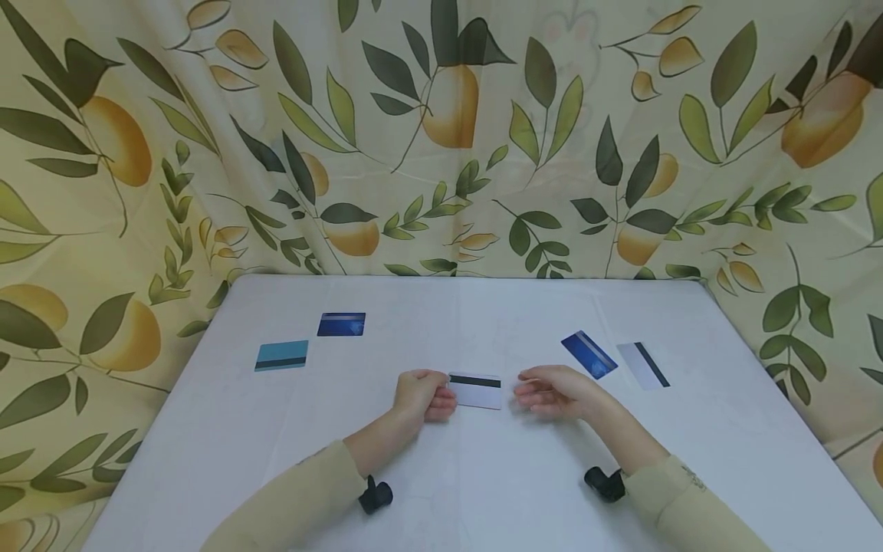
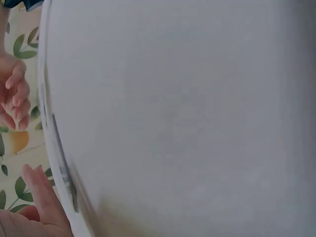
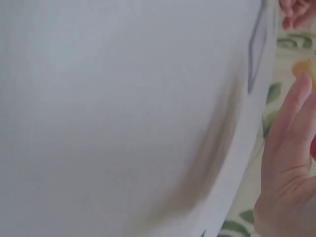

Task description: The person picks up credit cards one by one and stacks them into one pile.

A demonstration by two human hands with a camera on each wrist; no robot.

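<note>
A white card with a black stripe [image 1: 479,395] lies on the table in the middle of the head view. My left hand [image 1: 422,395] is at the card's left edge, its fingertips right at the rim and its fingers loosely bent. To the right, a small gap away from the card, hovers my right hand [image 1: 557,392], fingers loosely extended with nothing in them. In the right wrist view the right hand [image 3: 289,163] shows straight fingers, and the card [image 3: 256,44] appears at a slant. The left wrist view catches the left hand's fingers [image 2: 47,200] fairly straight.
On the left lie a teal card [image 1: 281,354] and a blue card [image 1: 341,324]. Another blue card [image 1: 589,355] and a pale card with a dark stripe [image 1: 643,366] lie at the right. Behind the white table [image 1: 455,483] hangs a fruit-patterned curtain [image 1: 441,169].
</note>
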